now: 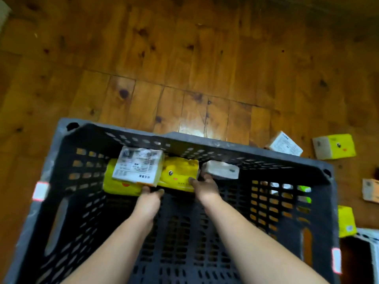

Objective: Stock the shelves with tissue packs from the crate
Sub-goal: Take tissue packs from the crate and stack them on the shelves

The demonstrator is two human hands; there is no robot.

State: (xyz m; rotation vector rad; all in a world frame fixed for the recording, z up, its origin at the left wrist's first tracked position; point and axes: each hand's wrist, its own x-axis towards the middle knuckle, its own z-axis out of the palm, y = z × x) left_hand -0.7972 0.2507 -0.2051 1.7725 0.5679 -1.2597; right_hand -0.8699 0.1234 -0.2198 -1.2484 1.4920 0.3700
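Observation:
A dark perforated plastic crate point(256, 153) stands on the wooden floor, and both my arms reach down into it. Against its far wall lie yellow tissue packs with a chick print point(176, 173), one pack turned label side up point(138, 163) and a white pack point(222, 170). My left hand point(149, 198) grips the near edge of the left yellow pack point(118, 185) under the label-up one. My right hand point(206, 186) holds the chick-print pack, its fingers curled between that pack and the white one.
Loose tissue packs lie on the floor right of the crate: a white-labelled one point(285, 144), a yellow chick one point(334, 146), another at the right edge point(370, 190) and a yellow one point(346, 221). A second container's corner point(367, 253) shows at bottom right.

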